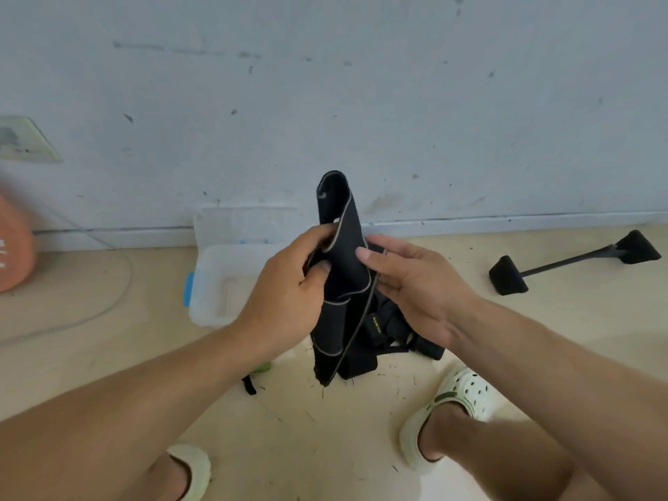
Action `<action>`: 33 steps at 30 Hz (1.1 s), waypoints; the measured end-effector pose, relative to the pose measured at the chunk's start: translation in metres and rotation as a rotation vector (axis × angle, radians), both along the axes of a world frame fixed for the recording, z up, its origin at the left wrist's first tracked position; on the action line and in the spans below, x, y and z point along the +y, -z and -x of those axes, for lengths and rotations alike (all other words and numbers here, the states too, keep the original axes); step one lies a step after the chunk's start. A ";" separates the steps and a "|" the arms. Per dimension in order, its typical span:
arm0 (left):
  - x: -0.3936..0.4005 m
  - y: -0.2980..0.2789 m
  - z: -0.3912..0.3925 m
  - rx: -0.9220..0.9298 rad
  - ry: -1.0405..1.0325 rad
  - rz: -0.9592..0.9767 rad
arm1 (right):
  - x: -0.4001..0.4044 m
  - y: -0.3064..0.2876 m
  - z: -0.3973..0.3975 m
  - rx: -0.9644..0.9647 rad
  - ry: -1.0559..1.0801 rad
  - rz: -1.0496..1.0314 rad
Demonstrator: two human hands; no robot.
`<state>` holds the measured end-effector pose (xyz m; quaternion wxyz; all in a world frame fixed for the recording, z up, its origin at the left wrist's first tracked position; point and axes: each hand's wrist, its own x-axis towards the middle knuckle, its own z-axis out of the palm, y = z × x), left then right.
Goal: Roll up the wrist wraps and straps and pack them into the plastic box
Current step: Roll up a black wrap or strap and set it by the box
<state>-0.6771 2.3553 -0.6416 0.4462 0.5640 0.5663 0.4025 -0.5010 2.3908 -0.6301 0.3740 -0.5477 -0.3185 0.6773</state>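
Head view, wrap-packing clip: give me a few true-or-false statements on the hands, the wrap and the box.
1. Both hands hold the black wrap. True: left hand grips it, right hand pinches its edge.
2. The wrap is already a tight roll. False: it hangs loose and unrolled.
3. The plastic box is open. True: its lid leans against the wall behind it.
4. The wrap lies inside the box. False: it is held up above the floor.
5. More black straps lie on the floor below the hands. True.

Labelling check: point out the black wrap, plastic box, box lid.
black wrap (pixel 343 226): head view, upper fabric above the hands.
plastic box (pixel 217 283): head view, left wall.
box lid (pixel 245 222): head view, flat panel against wall.
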 end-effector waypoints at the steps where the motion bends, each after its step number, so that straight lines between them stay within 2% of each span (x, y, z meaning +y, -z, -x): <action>1: 0.001 0.000 0.000 -0.057 -0.009 0.053 | 0.001 0.001 -0.001 0.005 0.050 -0.015; 3: 0.002 0.001 0.001 -0.191 -0.036 0.173 | 0.001 -0.001 0.000 -0.081 0.071 -0.087; 6: 0.005 -0.001 0.002 -0.395 -0.084 0.288 | 0.000 0.001 -0.001 -0.335 0.008 -0.240; 10: 0.012 0.001 0.008 -0.450 -0.201 0.331 | -0.005 0.004 -0.001 -0.513 -0.170 -0.319; 13: 0.015 0.006 0.012 -0.415 -0.258 0.306 | -0.008 0.006 -0.001 -0.509 -0.257 -0.290; 15: 0.016 0.005 0.014 -0.388 -0.263 0.282 | -0.008 0.008 0.000 -0.499 -0.228 -0.285; 21: 0.013 0.003 0.016 -0.255 -0.121 0.226 | -0.007 0.003 0.001 -0.384 -0.177 -0.257; 27: 0.008 0.007 0.012 -0.175 -0.021 0.202 | -0.010 -0.007 -0.001 -0.353 -0.174 -0.270; 33: 0.009 0.004 0.012 -0.205 0.010 0.258 | -0.014 -0.006 -0.004 -0.419 -0.161 -0.330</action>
